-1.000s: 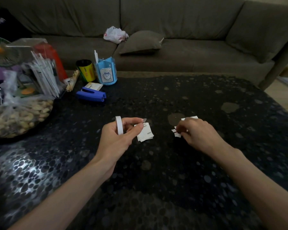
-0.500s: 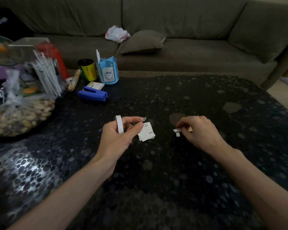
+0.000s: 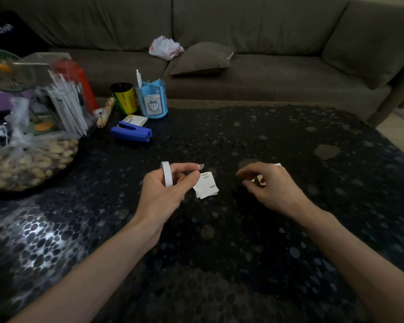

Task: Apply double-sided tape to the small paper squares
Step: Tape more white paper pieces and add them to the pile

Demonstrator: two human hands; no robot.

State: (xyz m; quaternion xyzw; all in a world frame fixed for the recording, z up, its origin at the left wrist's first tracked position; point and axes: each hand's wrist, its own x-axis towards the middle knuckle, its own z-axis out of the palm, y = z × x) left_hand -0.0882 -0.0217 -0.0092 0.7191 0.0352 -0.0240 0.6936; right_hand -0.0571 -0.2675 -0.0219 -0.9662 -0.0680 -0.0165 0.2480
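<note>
Our right hand [image 3: 273,187] has lifted a little since half a second ago, and its fingers have spread. They are blurred, so we cannot tell if its grip holds the square [image 3: 258,179] peeking out under it. Our left hand [image 3: 163,192] still grips the tape roll [image 3: 167,177] and pinches its loose end. The pile [image 3: 207,188] of squares lies just beside it, mid-tabletop [image 3: 219,252]. Bare tabletop runs to the near and right edges. A stapler [image 3: 131,134] and nut bag [image 3: 28,164] crowd the far left corner.
</note>
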